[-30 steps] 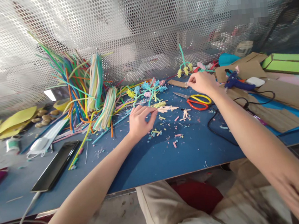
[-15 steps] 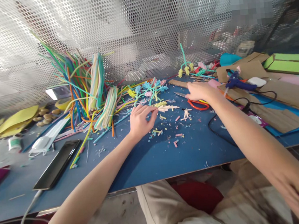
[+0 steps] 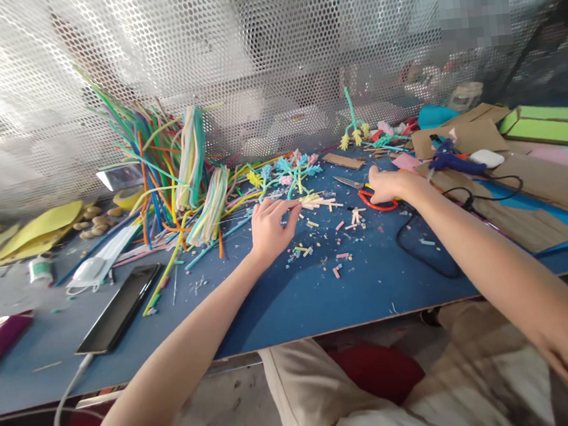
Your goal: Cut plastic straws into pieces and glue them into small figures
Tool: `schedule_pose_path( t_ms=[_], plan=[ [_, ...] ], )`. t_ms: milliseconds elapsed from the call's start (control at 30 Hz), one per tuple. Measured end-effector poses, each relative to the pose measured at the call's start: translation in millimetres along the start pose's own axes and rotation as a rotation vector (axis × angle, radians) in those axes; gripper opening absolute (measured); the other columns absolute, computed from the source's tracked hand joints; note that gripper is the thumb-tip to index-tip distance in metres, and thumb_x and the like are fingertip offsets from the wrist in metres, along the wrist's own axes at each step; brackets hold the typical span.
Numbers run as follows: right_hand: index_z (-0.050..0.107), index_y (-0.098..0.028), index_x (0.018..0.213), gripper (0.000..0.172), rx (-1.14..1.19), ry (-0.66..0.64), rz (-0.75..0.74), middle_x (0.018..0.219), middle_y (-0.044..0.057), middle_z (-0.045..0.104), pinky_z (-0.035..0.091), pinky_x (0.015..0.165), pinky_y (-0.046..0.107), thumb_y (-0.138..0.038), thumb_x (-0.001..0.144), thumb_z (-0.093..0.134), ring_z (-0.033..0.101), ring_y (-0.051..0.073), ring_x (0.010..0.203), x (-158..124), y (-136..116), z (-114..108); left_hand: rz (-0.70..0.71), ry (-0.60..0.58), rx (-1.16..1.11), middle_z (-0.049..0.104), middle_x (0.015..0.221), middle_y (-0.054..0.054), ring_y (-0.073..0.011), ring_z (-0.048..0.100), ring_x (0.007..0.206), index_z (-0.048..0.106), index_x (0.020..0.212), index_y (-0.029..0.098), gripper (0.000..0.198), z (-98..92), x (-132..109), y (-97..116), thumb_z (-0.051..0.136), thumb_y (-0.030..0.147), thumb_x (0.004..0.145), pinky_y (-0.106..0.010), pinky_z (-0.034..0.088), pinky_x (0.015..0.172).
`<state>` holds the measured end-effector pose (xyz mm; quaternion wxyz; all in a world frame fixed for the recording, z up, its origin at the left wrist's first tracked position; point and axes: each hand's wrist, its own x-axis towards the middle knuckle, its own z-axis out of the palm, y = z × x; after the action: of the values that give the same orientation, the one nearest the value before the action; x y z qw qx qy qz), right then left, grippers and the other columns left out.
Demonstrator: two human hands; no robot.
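My left hand [image 3: 274, 230] is pinched at the middle of the blue table, thumb against fingertips, with a thin wire-like strand running left from it. What lies between the fingertips is too small to name. Cream cut pieces [image 3: 319, 201] lie just right of those fingertips. My right hand [image 3: 386, 184] is on the red-orange handles of the scissors [image 3: 354, 183], whose blades point left on the table. Behind my left hand are blue, pink and yellow fuzzy flower-like sprigs [image 3: 290, 170].
Bundled pipe cleaners [image 3: 188, 158] stand at the back left, near a face mask [image 3: 98, 261] and a phone [image 3: 120, 309]. Small clippings [image 3: 302, 250] are scattered centrally. A glue gun [image 3: 452, 160], its black cable [image 3: 408, 248] and cardboard [image 3: 551, 174] lie to the right.
My right hand has moved right, from beside the cardboard strip and blades onto the scissors' handles. My left hand keeps its pinch. The view has shifted slightly.
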<state>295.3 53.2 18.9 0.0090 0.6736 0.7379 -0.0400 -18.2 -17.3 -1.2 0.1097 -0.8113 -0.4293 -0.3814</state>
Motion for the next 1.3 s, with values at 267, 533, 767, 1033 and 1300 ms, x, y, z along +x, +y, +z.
schedule_pose_path(
  t_ms=[267,533,767,1033,1300],
  plan=[
    [0.038,-0.005,0.141,0.062,0.002,0.198,0.011,0.103,0.024,0.073,0.048,0.071,0.035,-0.028,0.087,0.058,0.069,0.032,0.084,-29,13,-7,-0.010,0.015,0.004,0.077,0.090,-0.002,-0.0220,0.060,0.086,0.074,0.098,0.025,0.023,1.7,1,-2,0.055,0.038,0.101,-0.036,0.038,0.080],
    [0.069,-0.017,0.088,0.055,0.377,0.495,0.011,0.075,0.011,0.072,0.044,0.062,0.032,-0.069,0.088,0.055,0.066,0.025,0.073,-41,13,-24,-0.054,0.022,0.003,0.077,0.095,-0.003,-0.0201,0.063,0.083,0.071,0.099,0.023,0.025,2.7,4,-6,0.051,0.037,0.102,-0.036,0.039,0.079],
    [0.061,-0.013,0.116,0.072,0.247,0.570,0.052,0.112,0.020,0.068,0.049,0.090,0.044,-0.074,0.079,0.064,0.062,0.037,0.111,-45,5,-20,-0.059,-0.011,-0.005,0.076,0.093,-0.003,-0.0201,0.062,0.083,0.072,0.098,0.023,0.024,4.3,3,-6,0.052,0.038,0.101,-0.036,0.038,0.079],
    [0.028,-0.007,0.148,0.092,0.106,0.773,0.083,0.151,0.031,0.033,0.032,0.110,0.064,-0.068,0.086,0.060,0.032,0.045,0.142,-46,-1,-19,-0.057,-0.022,-0.007,0.076,0.090,-0.003,-0.0200,0.062,0.082,0.072,0.098,0.023,0.024,4.3,3,-6,0.053,0.038,0.101,-0.036,0.039,0.079],
    [0.032,-0.014,0.147,0.075,0.147,0.810,0.095,0.151,0.026,0.037,0.030,0.116,0.057,-0.059,0.091,0.056,0.032,0.040,0.142,-59,-8,-28,-0.021,-0.030,-0.031,0.074,0.088,-0.004,-0.0200,0.062,0.082,0.071,0.098,0.023,0.025,4.2,3,-4,0.051,0.038,0.102,-0.036,0.039,0.079]
  ],
)
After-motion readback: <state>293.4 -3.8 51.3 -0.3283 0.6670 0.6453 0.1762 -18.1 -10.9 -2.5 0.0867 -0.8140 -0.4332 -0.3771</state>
